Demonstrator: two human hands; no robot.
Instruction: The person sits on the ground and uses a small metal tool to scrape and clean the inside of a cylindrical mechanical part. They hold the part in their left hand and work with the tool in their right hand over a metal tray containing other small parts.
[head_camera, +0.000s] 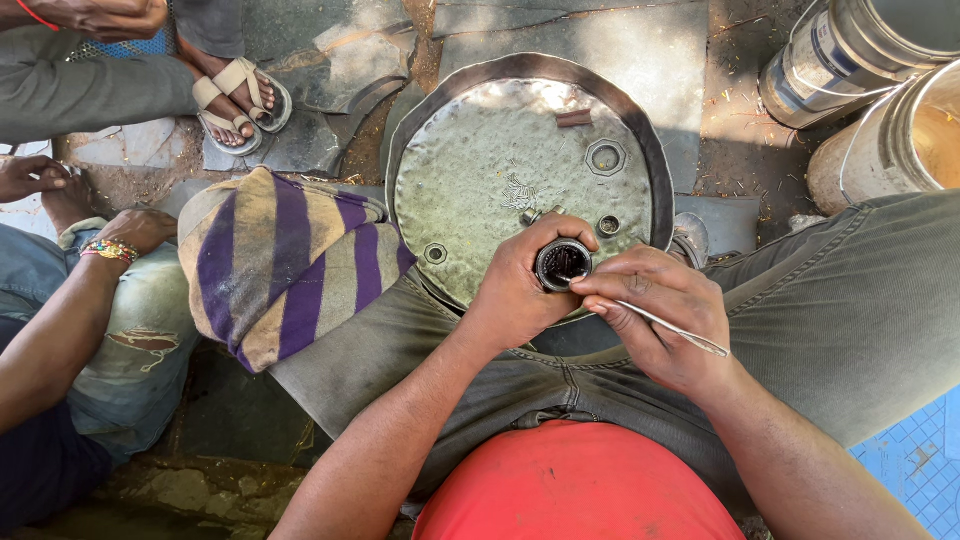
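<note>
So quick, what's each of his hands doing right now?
Left hand: closed around a small round black metal part.
Right hand: closed, pinching a thin silver metal rod.

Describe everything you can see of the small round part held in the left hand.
The round part is a short, dark metal ring with a worn, shiny rim and a black, greasy-looking hollow centre. It faces up toward the camera, gripped around its side by the left hand, above the edge of the dented metal drum lid. The right hand, holding a thin metal rod, has its fingertips against the ring's right edge. Finer details are too small to tell.
</note>
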